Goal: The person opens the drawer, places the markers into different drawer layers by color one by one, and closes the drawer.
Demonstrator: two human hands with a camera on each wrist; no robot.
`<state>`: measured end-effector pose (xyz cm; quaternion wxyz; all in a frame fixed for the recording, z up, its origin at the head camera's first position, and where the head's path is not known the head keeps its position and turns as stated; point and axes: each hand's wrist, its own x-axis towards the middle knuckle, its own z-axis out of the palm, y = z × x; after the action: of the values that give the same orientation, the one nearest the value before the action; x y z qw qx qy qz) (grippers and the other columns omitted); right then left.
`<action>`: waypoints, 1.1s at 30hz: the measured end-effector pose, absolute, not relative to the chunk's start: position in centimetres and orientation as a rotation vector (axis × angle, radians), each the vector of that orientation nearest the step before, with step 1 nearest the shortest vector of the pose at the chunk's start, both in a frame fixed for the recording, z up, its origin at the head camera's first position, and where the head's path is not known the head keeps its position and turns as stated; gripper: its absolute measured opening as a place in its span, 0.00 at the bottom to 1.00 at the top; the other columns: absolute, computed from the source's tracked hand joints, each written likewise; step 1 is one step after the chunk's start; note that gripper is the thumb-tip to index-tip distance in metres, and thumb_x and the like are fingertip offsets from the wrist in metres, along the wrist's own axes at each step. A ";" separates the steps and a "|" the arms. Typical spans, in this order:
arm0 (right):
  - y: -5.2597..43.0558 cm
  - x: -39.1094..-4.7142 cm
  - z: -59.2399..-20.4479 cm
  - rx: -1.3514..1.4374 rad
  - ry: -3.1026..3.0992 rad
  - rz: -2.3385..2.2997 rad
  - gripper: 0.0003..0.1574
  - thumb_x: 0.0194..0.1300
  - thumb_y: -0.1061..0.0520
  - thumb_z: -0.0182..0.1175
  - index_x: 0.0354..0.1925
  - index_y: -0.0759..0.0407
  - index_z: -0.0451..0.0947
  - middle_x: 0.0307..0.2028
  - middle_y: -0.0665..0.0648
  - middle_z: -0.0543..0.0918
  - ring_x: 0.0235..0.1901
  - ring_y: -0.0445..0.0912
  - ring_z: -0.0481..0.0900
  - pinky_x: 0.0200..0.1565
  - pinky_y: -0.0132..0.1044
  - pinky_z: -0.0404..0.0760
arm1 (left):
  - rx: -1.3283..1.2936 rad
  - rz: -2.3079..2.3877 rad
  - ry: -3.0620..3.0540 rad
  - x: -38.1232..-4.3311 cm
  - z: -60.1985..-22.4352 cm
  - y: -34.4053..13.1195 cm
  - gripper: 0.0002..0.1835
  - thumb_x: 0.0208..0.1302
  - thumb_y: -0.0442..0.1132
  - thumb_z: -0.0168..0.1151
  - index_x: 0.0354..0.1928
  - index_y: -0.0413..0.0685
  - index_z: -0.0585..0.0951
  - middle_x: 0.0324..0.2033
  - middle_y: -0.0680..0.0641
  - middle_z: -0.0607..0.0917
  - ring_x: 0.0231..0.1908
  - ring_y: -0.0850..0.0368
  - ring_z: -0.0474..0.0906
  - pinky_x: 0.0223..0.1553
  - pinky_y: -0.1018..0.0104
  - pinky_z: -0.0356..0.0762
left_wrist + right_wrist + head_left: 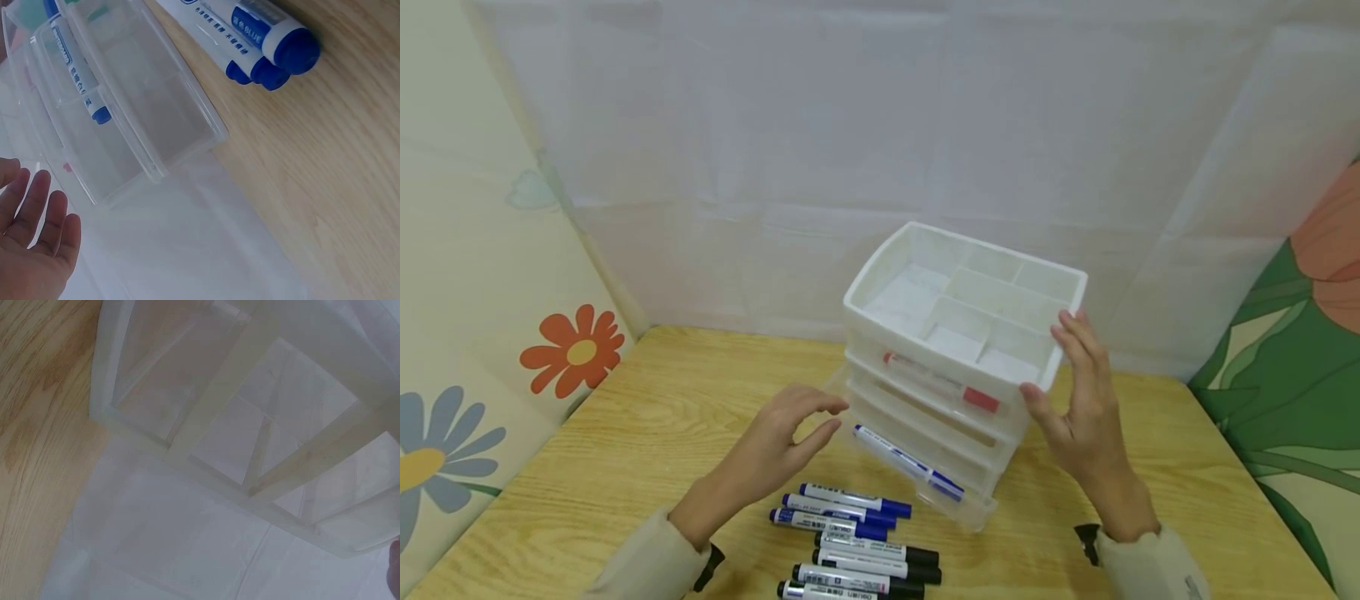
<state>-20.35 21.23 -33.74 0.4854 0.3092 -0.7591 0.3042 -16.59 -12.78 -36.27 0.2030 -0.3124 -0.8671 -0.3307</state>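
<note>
A white plastic drawer organizer [925, 400] stands angled on the table, with an open divided tray [880, 304] on top. A red marker [981, 400] shows in its upper drawer. Lower down, a blue marker [910, 462] lies in the bottom drawer [973, 510], which sticks out at the front. My right hand [1086, 417] touches the tray's right side, thumb at the front corner and fingertips on the rim. My left hand [778, 442] hovers by the organizer's left side, fingers loosely bent, holding nothing. In the left wrist view its fingers [53, 225] are apart from the drawers.
In front of the organizer, blue-capped markers [850, 500] and black-capped markers [868, 567] lie in a row on the wooden table [700, 392]. White cloth [737, 167] hangs behind. Flower-patterned sheets [467, 250] flank both sides.
</note>
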 end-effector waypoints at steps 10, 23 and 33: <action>21.2 -20.4 -33.7 0.749 -1.847 0.732 0.47 0.64 0.34 0.47 0.57 0.75 0.62 0.61 0.70 0.65 0.65 0.63 0.56 0.70 0.41 0.53 | -0.819 -0.918 -2.505 -15.6 -37.1 -13.6 0.10 0.63 0.45 0.57 0.46 0.61 0.78 0.43 0.62 0.81 0.47 0.68 0.74 0.47 0.66 0.77; 20.7 -20.2 -33.4 0.760 -1.832 0.746 0.47 0.65 0.35 0.47 0.55 0.78 0.62 0.58 0.74 0.65 0.64 0.65 0.57 0.70 0.38 0.53 | -0.729 -1.025 -2.723 -14.7 -38.6 -14.8 0.10 0.63 0.49 0.55 0.45 0.65 0.78 0.44 0.60 0.81 0.47 0.67 0.74 0.48 0.59 0.77; 20.8 -20.2 -33.6 0.749 -1.853 0.752 0.48 0.64 0.34 0.47 0.57 0.77 0.61 0.60 0.72 0.64 0.64 0.65 0.56 0.70 0.39 0.52 | -0.704 -1.015 -2.779 -14.3 -39.8 -15.4 0.14 0.63 0.52 0.54 0.46 0.57 0.79 0.43 0.58 0.81 0.46 0.66 0.74 0.47 0.63 0.77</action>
<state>-20.25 20.83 -33.65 0.4820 0.3074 -0.7603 0.3084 -14.34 -15.43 -39.80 0.0503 -0.2313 -0.9126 -0.3334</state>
